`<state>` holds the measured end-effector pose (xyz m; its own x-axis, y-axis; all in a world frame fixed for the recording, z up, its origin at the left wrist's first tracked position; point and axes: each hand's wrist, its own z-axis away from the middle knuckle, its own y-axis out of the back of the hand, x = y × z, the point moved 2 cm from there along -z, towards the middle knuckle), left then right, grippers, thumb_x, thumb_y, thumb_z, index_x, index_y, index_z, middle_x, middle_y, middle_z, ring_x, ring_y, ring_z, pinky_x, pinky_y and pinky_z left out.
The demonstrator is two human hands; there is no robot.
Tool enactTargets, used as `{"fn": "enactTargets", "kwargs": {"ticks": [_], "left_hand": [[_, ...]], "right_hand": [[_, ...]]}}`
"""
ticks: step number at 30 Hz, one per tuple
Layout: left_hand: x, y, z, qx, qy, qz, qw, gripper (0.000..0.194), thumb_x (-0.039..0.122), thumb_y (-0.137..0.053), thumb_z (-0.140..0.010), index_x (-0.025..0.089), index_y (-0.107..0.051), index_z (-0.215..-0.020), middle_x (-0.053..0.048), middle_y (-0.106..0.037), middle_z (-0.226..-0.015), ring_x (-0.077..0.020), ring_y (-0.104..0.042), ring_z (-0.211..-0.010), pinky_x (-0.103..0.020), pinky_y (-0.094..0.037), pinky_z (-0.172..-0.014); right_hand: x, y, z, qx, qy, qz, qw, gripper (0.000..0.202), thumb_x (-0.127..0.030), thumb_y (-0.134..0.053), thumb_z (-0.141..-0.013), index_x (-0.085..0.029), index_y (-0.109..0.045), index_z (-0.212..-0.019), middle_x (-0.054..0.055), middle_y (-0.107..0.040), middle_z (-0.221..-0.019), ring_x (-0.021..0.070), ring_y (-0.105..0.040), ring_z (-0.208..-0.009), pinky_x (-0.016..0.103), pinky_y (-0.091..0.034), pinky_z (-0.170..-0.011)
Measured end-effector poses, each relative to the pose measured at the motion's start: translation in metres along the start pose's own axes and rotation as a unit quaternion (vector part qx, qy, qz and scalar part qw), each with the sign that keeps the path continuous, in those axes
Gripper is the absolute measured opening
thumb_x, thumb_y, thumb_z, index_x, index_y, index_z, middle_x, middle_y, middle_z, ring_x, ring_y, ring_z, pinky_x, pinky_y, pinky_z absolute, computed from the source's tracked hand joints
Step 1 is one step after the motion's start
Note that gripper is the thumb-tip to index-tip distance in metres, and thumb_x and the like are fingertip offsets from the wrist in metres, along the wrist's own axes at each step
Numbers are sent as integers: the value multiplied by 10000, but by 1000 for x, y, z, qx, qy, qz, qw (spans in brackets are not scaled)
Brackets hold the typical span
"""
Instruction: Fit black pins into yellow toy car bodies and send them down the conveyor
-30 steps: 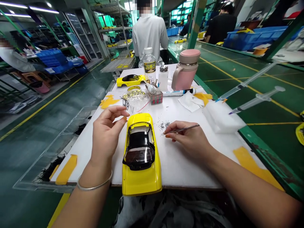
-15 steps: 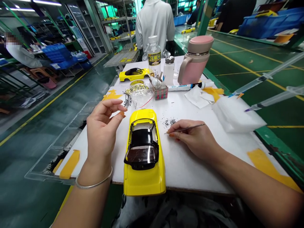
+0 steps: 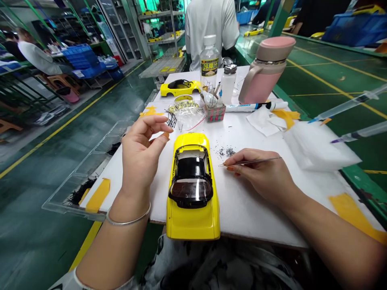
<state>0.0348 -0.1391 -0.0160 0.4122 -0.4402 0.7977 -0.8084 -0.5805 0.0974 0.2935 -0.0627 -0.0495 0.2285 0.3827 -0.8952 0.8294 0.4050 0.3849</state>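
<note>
Head camera view, and we're on a yellow car body (image 3: 193, 225) at the centre of the frame, lengthwise to us, its near end reaching the front edge of the desk (image 3: 256, 217); that spot puts it between both hands, probably so either can get at it. Our left hand (image 3: 140, 153) is up beside its far end, fingers loosely curled, thumb and forefinger apart, nothing visible between them. Over on the right, our right hand (image 3: 263, 169) has thumb and fingers clamped on slim metal tweezers (image 3: 260, 161), low and pen-like, a grip that looks chosen for fine control. Their point is just beside the scattered black specks (image 3: 230, 151); whether it touches one, we can't tell. We'd guess the specks lie loose there for easy picking by that hand. Upper centre, a small box (image 3: 216, 114) keeps little tools upright, beside a clear plastic bag (image 3: 190, 117), with another yellow shell (image 3: 169, 90) behind. At right, two syringes (image 3: 350, 104) point their tips towards a white pad (image 3: 320, 149), perhaps propped to keep them off the desk.
</note>
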Motion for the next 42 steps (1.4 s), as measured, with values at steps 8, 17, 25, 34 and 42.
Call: {"fn": "enactTargets", "kwargs": {"ticks": [8, 17, 25, 34, 42], "left_hand": [[1, -1, 0, -1, -1, -11, 1000, 278, 111, -706, -807, 241, -723, -1052, -20, -713, -979, -169, -703, -956, -250, -580, -758], [1, 0, 0, -1, 3, -25, 1000, 283, 120, -711, -805, 239, -718, -1062, -22, -715, -1004, -170, -704, -968, -256, -594, -790], [2, -1, 0, 0, -4, -14, 1000, 288, 99, -708, -792, 245, -728, -1039, -22, -709, -975, -163, -695, -943, -242, -579, -741], [1, -1, 0, -6, -3, -5, 1000, 283, 97, -708, -805, 250, -728, -1041, -19, -713, -989, -154, -692, -942, -231, -574, -733], [0, 0, 0, -1, 6, -16, 1000, 285, 109, -710, -796, 251, -731, -1043, -18, -714, -981, -158, -694, -946, -248, -581, -770]], "right_hand": [[1, -1, 1, -6, 12, -12, 1000, 42, -228, -761, -809, -226, -802, -798, 15, -776, -805, 170, -682, -715, 305, -527, -656], [1, -3, -1, -9, 25, -12, 1000, 41, -230, -764, -819, -226, -798, -797, 7, -770, -794, 160, -673, -707, 303, -522, -648], [0, -1, 1, -11, 30, -2, 999, 53, -204, -750, -825, -220, -796, -806, 1, -773, -800, 149, -675, -722, 294, -524, -661], [0, -1, 0, -14, 23, 6, 1000, 64, -202, -740, -824, -214, -798, -801, 8, -774, -794, 148, -674, -710, 295, -525, -659], [-5, 0, -2, -9, -43, -58, 997, 95, -289, -778, -776, -196, -795, -770, 39, -764, -749, 143, -648, -603, 269, -542, -565]]}}
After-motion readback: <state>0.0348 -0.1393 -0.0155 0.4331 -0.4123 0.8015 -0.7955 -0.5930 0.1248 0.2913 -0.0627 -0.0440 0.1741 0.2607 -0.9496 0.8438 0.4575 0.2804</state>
